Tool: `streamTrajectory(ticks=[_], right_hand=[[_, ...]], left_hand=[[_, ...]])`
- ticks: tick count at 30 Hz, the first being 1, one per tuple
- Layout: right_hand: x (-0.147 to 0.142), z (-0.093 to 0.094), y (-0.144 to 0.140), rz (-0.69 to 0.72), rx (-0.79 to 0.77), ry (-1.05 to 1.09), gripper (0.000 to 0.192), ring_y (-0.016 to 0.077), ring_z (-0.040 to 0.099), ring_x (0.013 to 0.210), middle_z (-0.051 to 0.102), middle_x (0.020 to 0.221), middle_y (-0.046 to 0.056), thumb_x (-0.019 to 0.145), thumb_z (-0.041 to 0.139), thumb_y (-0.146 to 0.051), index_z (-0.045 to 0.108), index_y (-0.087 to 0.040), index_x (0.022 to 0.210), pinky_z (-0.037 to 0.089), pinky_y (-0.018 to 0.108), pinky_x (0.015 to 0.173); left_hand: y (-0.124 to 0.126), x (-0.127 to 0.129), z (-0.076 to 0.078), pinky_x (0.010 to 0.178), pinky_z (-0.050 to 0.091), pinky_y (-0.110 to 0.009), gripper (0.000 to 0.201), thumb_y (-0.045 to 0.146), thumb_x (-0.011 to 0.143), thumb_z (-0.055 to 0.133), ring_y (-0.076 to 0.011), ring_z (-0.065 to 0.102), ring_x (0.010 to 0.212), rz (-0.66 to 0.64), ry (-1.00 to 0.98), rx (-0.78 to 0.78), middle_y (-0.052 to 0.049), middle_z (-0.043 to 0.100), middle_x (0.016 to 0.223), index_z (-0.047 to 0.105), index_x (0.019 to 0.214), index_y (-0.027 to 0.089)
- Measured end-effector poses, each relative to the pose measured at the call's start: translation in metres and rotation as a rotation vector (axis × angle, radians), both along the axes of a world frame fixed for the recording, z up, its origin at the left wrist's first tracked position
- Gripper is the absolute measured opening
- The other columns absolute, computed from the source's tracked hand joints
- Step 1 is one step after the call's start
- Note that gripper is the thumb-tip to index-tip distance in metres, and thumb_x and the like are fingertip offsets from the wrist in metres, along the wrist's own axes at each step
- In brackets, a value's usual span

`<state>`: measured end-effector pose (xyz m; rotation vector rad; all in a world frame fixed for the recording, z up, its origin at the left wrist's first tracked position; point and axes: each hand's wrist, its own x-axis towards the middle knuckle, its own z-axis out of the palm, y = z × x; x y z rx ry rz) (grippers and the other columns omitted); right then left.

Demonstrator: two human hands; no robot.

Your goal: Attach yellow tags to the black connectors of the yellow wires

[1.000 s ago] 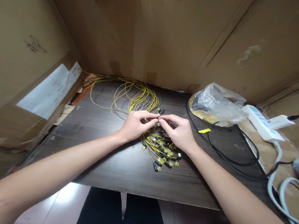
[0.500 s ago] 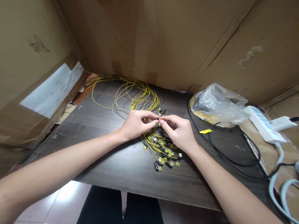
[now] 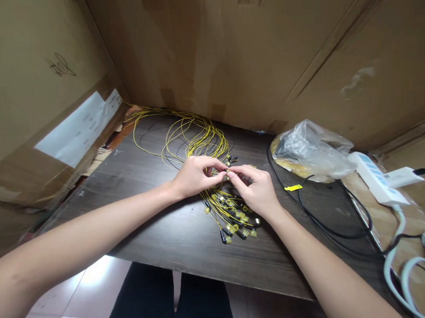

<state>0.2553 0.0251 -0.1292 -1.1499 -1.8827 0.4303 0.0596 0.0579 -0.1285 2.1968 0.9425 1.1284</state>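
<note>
Two hands met over one small connector end (image 3: 227,174), pinched between the fingertips at the middle of the dark wood-grain table (image 3: 157,232). Left hand (image 3: 194,177): fingers curled, thumb and forefinger closed on the piece from the left side. Right hand (image 3: 254,188): thumb and forefinger closed on the same piece from the right, remaining fingers loosely bent; exactly where each pad sat on the part was too small to tell. One bundle of thin yellow wires (image 3: 199,139), looped in coils toward the back of the table, ran forward under both hands. One cluster of yellow-capped black connectors (image 3: 234,222), fanned out just below the right hand, lay flat on the table. One black cable (image 3: 323,223), carrying a yellow tag (image 3: 291,187), curved across the right part of the table, apart from the wires. One crumpled clear plastic bag (image 3: 312,150) sat at the back right, resting over a yellowish roll. One white power strip (image 3: 375,181) lay beside the bag, with a white cord (image 3: 396,266) looping off the right edge. Cardboard walls (image 3: 240,50) enclosed the table on three sides; a white label (image 3: 79,129) was stuck to the left one. Step judged in hand: fitting or checking a single connector end held between both hands. Next move, as judged, would call for a steady fingertip hold on the small part and for keeping its wire free of the neighbouring loops.
</note>
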Motion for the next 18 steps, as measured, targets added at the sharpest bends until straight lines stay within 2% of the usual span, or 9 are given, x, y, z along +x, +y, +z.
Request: streamTrajectory(ticks=[10, 18], right_hand=[[0.0002, -0.0015, 0.0000, 0.006, -0.027, 0.014, 0.016, 0.0173, 0.063, 0.064, 0.076, 0.084, 0.005, 0.092, 0.065, -0.029, 0.078, -0.020, 0.093, 0.047, 0.030, 0.058], [-0.0010, 0.0006, -0.0002, 0.032, 0.016, -0.021, 0.014, 0.0167, 0.063, 0.067, 0.074, 0.085, 0.004, 0.095, 0.061, -0.026, 0.072, -0.019, 0.092, 0.047, 0.029, 0.060]], left_hand=[[-0.0002, 0.0000, -0.0016, 0.052, 0.039, -0.022, 0.009, 0.024, 0.085, 0.072, -0.0088, 0.050, 0.052, 0.015, -0.012, -0.017, 0.001, 0.069, 0.065, 0.078, 0.088, 0.017], [-0.0023, 0.0016, -0.0025, 0.059, 0.048, -0.020, 0.010, 0.018, 0.086, 0.069, -0.0080, 0.059, 0.059, -0.012, -0.024, 0.068, -0.001, 0.073, 0.080, 0.075, 0.093, 0.016]])
